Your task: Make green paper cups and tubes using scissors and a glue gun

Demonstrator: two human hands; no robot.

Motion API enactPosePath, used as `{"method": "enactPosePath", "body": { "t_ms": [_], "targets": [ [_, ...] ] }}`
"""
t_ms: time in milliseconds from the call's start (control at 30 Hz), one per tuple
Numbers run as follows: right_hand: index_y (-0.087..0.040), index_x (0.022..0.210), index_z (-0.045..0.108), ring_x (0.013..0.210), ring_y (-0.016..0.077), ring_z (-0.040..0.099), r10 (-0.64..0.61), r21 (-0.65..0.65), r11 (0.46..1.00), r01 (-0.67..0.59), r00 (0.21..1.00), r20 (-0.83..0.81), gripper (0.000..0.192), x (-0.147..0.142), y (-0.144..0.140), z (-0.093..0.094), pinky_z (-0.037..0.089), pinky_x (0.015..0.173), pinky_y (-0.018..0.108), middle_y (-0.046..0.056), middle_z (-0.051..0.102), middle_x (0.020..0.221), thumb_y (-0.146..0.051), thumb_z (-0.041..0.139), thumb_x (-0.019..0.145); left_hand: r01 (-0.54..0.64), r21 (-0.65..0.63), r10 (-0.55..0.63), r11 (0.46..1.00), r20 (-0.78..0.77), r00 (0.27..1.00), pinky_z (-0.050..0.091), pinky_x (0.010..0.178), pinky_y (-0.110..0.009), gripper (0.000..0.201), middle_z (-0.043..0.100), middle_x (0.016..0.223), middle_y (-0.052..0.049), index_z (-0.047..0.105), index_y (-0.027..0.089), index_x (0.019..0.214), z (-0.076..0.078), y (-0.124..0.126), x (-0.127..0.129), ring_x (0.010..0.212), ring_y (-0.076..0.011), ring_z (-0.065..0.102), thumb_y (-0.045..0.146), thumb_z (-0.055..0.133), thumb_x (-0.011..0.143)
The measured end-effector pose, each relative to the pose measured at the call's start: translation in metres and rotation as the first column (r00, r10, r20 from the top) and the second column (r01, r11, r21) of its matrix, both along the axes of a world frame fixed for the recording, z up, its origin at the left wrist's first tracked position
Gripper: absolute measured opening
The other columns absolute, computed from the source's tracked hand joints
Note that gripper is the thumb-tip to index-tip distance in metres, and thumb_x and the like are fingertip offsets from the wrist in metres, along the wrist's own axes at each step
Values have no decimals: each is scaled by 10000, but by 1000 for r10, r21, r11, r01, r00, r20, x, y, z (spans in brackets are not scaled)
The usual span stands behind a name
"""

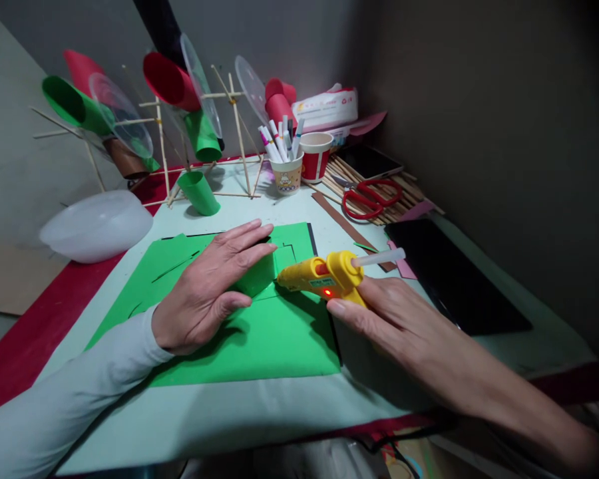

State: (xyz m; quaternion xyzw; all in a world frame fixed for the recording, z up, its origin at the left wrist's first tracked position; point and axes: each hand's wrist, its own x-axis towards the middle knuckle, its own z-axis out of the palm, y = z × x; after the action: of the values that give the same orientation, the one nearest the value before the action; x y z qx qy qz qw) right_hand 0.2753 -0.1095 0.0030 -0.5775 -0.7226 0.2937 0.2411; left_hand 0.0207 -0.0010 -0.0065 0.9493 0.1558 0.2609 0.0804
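My right hand (pixel 379 313) is wrapped round a yellow hot glue gun (pixel 304 274) with a lit red light and a clear glue stick out of its back. The gun's nozzle is at the lower right edge of a small green paper piece (pixel 258 276), touching or very close to it. My left hand (pixel 204 286) grips that piece between thumb and fingers, and part of it is hidden behind them. The piece stands on a large green sheet (pixel 249 356) marked with thin black lines, which lies on the table.
Behind stand stick frames (pixel 237 126) with paper tubes and clear discs. Pens fill a paper cup (pixel 287 176) beside a red cup (pixel 315 159). Red-handled scissors (pixel 362 203) lie on wooden sticks (pixel 394 209). A black tablet (pixel 454 276) lies right, a whitish balloon-like object (pixel 97 226) left.
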Motion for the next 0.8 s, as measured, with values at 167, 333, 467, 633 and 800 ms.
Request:
{"method": "enactPosePath", "body": {
  "t_ms": [167,333,467,633,800],
  "targets": [
    [-220,829,524,806,244,581,-23,16,1000,23,1000,-11,308,1,0,2,419,721,358,57,586,789,-409,331,979,-15,-4,15,1000,-36,999,239,1212,-473,574,431,1558,-172,454,145,1451,3,-2,0,1476,-305,329,496,277,1033],
    [-216,803,566,802,220,597,-74,13,997,76,990,-120,316,0,5,4,409,721,333,47,622,796,-379,360,979,-26,-11,26,1000,-53,998,225,1219,-461,584,408,1574,-160,444,152,1457,3,-3,-2,1486,-308,305,511,266,1032],
    [-212,758,558,785,212,598,-96,-14,995,95,988,-121,333,1,15,11,402,699,324,42,629,781,-385,380,979,-45,-11,45,999,-61,997,216,1226,-424,592,403,1581,-138,432,161,1469,3,-4,-2,1485,-296,309,520,259,1031],
    [-188,792,624,762,208,569,-34,45,998,33,999,9,383,10,36,19,401,701,318,50,612,762,-362,352,998,-107,-7,105,994,-92,990,220,1225,-377,609,409,1588,-71,427,212,1481,4,-7,-1,1479,-271,322,563,233,1022],
    [-195,744,601,680,175,560,103,204,971,-123,989,103,366,16,60,14,366,607,273,26,599,718,-306,357,994,-168,32,170,985,-79,982,264,1204,-371,610,420,1586,-28,437,270,1473,0,-8,-1,1460,-270,359,595,207,1010]
  ]
}}
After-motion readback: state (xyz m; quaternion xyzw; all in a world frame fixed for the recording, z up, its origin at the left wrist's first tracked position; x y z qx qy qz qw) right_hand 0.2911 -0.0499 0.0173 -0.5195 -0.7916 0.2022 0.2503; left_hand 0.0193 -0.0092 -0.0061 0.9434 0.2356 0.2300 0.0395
